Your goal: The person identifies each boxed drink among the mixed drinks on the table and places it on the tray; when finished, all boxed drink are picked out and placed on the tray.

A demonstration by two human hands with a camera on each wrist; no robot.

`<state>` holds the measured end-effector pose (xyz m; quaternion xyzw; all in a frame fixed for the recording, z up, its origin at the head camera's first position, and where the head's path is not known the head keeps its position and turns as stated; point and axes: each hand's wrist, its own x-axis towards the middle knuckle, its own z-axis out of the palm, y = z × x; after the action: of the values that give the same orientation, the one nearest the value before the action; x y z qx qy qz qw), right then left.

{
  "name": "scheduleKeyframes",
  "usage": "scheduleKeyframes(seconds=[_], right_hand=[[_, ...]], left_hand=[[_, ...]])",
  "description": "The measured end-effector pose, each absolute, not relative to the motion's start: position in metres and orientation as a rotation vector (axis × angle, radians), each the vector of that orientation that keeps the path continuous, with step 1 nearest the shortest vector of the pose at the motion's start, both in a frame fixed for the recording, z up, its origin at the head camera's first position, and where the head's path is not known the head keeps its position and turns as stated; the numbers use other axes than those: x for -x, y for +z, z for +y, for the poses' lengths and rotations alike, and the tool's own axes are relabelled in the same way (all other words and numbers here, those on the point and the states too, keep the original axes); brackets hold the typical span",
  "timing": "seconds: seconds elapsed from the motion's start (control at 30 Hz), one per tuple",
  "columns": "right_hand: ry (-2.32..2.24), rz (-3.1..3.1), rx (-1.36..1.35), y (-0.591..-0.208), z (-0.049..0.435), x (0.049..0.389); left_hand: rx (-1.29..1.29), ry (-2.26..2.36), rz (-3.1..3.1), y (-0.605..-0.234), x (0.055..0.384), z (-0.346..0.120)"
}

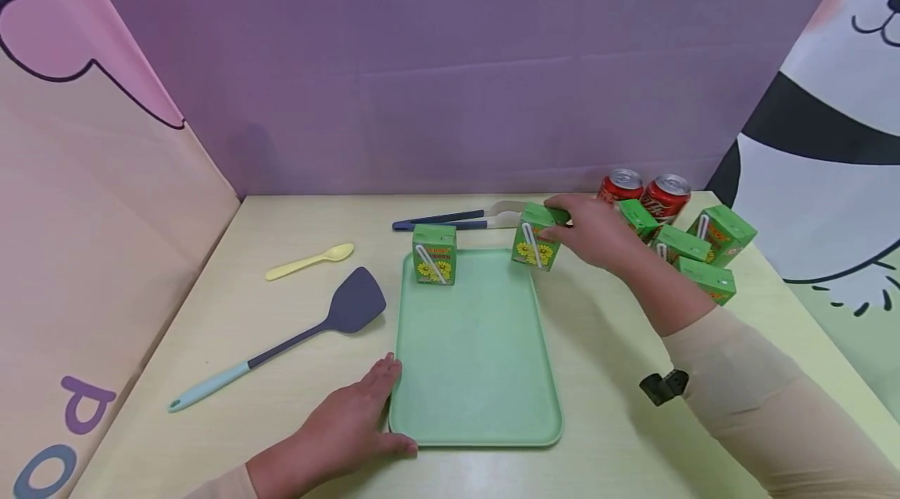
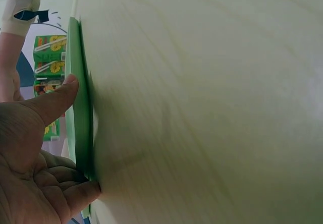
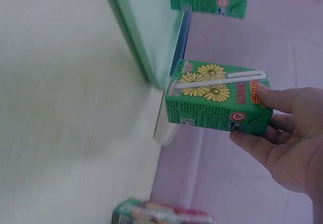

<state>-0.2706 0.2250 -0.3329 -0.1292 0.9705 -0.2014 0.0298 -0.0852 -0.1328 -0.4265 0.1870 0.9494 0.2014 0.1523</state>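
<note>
Holding a green drink box (image 1: 537,243), the right hand (image 1: 587,232) pinches it near the top with its thumb and fingers. The box leans a bit, at the far right corner of a light green tray (image 1: 478,374). It is hard to tell if its bottom touches the tray.

The left hand (image 1: 351,422) is not gripping anything. Its fingers lie along the side of the tray, and its thumb touches the edge nearest the person. Straight ahead of the left hand, a second box (image 1: 434,257) stands upright on the tray, in the far left corner. It has a white straw on its front too.

To the left of the left hand and farther out is a big spatula (image 1: 355,304), with a small yellow spoon (image 1: 312,261) beyond it. Two blue-handled tools (image 1: 450,224) lie behind the tray, left of the right hand. Right of the right hand are four more boxes (image 1: 724,233), close together, and two red cans (image 1: 667,201) just behind them.
</note>
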Motion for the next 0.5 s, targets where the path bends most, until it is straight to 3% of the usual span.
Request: scheduleKeyframes(seconds=[0.5], right_hand=[[-0.782,2.845,0.567,-0.358,0.189,0.275]], left_hand=[[-0.542,0.572,2.72,-0.427,0.085,-0.133]])
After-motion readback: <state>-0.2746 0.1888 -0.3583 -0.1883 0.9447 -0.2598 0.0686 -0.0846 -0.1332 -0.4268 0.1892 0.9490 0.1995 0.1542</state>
